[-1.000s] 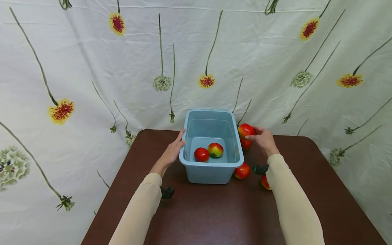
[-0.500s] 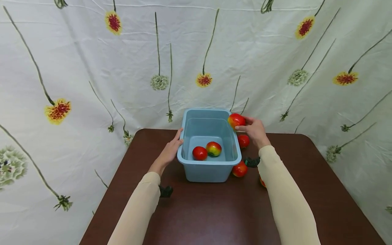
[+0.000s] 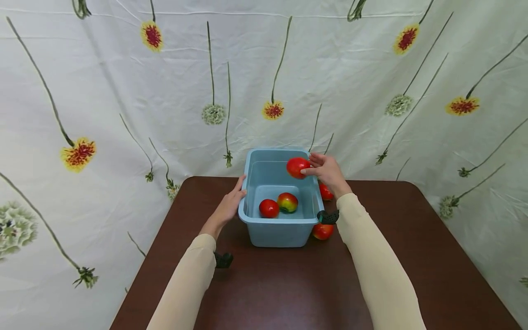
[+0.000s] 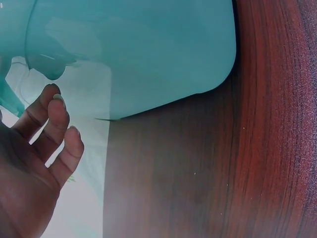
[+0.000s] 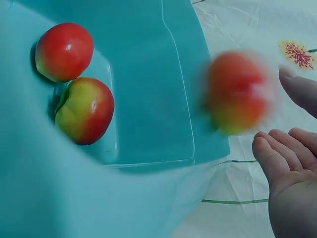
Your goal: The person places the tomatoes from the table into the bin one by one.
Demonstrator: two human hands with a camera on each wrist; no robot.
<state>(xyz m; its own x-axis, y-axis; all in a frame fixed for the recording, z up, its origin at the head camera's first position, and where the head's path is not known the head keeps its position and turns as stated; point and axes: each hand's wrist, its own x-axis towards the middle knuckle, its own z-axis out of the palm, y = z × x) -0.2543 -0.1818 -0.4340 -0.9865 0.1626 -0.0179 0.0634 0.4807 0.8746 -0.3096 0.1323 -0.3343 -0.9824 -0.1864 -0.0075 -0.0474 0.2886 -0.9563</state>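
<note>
A light blue plastic bin (image 3: 274, 233) stands on the table with two red-and-yellow apples inside, one apple (image 3: 269, 208) beside another apple (image 3: 287, 202). Over its right side is a third apple (image 3: 298, 167), blurred in the right wrist view. My right hand (image 3: 327, 173) is just right of this apple, thumb and fingers spread; the right wrist view shows a gap between them and the fruit. With loosely extended fingers, my left hand (image 3: 228, 206) rests against the bin's left rim. In the left wrist view, the fingers (image 4: 67, 153) are slightly bent beside the bin wall.
Outside the bin's right wall lie an apple (image 3: 326, 192) at the back and another apple (image 3: 323, 231) near the front corner, partly covered by the black wrist camera (image 3: 328, 217). Behind the dark brown table (image 3: 280, 293) hangs a flower-print cloth (image 3: 173, 91).
My right hand has carried an apple up from beside the bin and leftward over its rim, and its fingers have parted from it. My left hand has stayed at the left rim.
</note>
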